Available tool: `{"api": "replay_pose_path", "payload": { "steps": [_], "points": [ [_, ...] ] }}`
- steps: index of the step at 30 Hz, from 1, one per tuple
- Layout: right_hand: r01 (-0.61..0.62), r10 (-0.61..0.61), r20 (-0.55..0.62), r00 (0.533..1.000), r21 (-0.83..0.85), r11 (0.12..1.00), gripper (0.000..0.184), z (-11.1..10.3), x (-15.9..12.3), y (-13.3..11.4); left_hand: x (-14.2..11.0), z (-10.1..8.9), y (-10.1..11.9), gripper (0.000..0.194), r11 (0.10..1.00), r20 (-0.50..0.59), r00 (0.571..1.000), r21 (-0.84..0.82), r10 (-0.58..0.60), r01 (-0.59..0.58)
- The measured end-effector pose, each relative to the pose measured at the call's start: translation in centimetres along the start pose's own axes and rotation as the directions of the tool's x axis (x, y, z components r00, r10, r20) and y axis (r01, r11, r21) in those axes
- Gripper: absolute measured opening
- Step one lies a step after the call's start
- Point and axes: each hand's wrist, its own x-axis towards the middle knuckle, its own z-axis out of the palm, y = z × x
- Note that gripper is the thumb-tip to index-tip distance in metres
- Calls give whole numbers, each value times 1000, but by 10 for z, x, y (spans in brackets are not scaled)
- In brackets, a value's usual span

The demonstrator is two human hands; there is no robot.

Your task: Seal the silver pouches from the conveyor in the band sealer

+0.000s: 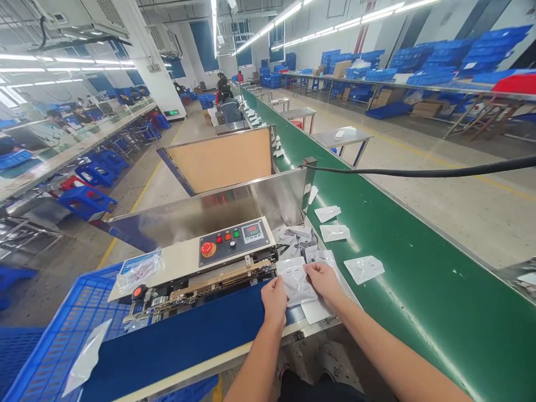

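Observation:
A small white plastic pouch (296, 283) is held up between my two hands at the right end of a band sealing machine (234, 240). My left hand (274, 301) pinches the pouch's left edge. At its upper right, my right hand (324, 282) has thumb and finger closed on the pouch. More white pouches (301, 237) lie in a loose heap just behind it. A flat white pouch (315, 311) rests below my right hand. Along the front of the sealer runs its blue belt (201, 340).
Several pouches (364, 269) lie on the long green conveyor (402, 279) at the right. Another pouch (87, 357) hangs off the belt's left end by a blue crate (54, 335). A metal panel (226, 201) stands behind the sealer. A black cable (419, 172) crosses above the conveyor.

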Motion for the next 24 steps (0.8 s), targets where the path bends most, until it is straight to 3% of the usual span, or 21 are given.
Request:
{"api": "replay_pose_path", "payload": {
  "steps": [4, 10, 13, 16, 18, 19, 20, 22, 23, 24],
  "points": [
    [-104, 93, 125, 988, 85, 991, 36, 28, 6, -7, 11, -20, 1, 53, 999, -39, 999, -48, -20, 18],
    [-186, 146, 282, 948, 124, 975, 35, 74, -9, -19, 13, -71, 9, 58, 998, -106, 994, -64, -14, 7],
    [-205, 151, 357, 922, 119, 972, 32, 70, -10, -23, 14, -99, 15, 58, 999, -144, 989, -26, -24, 20],
    [-103, 77, 230, 970, 103, 989, 38, 24, 10, -16, 9, -130, 20, 50, 998, -260, 966, 60, 11, 5],
    [-40, 41, -12, 999, 77, 996, 45, -27, 35, 3, -1, -151, 21, 46, 992, -378, 922, 117, 87, -45],
    [-47, 58, -165, 985, 67, 997, 48, -55, 49, 16, -7, -162, 20, 45, 988, -432, 893, 137, 129, -76],
    [-81, 90, -300, 950, 43, 996, 50, -83, 62, 33, -15, -172, 19, 44, 983, -475, 864, 153, 167, -105],
    [-245, 168, -565, 808, -63, 968, 51, -136, 82, 71, -31, -189, 14, 46, 974, -530, 820, 171, 218, -148],
    [-357, 196, -656, 729, -121, 926, 54, -157, 87, 90, -40, -195, 11, 47, 972, -550, 803, 173, 229, -159],
    [-431, 182, -709, 682, -189, 882, 57, -176, 88, 109, -48, -200, 8, 48, 972, -565, 792, 171, 232, -163]
  ]
}}
